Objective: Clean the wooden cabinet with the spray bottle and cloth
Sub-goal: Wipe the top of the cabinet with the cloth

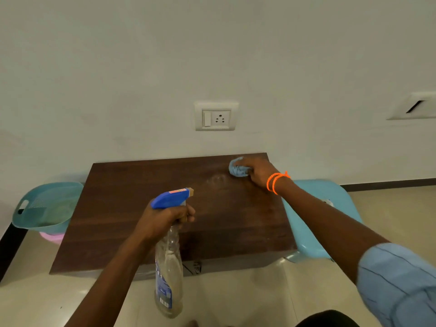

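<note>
Left hand [165,218] gripping spray bottle [168,267], right hand [258,172] pressing cloth [237,168] on cabinet [141,208]

dark matt wood-grain cabinet top [165,208]; clear glossy plastic spray bottle [168,267]; soft crumpled cloth [238,169].

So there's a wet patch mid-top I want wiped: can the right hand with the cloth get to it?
Probably yes: the right hand presses the cloth on the cabinet top just beside the wet patch, with bare wood between.

dim even indoor light, soft shadows, slight overall blur, wide-angle bending at edges
</note>
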